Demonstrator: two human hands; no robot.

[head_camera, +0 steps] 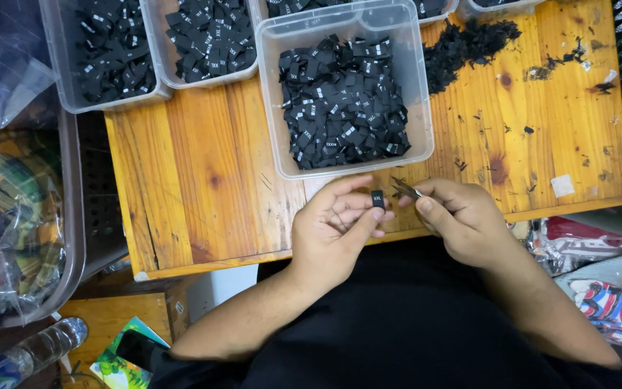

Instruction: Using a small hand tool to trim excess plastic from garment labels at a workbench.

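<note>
My left hand (336, 227) pinches a small black fabric label (378, 199) between thumb and fingers, just over the near edge of the wooden table (196, 180). My right hand (458, 216) grips small metal snips (404, 189), whose tips point left toward the label. Directly beyond both hands stands a clear plastic bin (417, 94) full of several black labels with white marks.
Two more clear bins (66, 94) (160, 72) of black labels stand at the far left of the table. A pile of black trimmings (469, 43) lies right of the middle bin. Bagged fabric fills a tray at the left (8, 216); colourful cloth lies at the right (613, 310).
</note>
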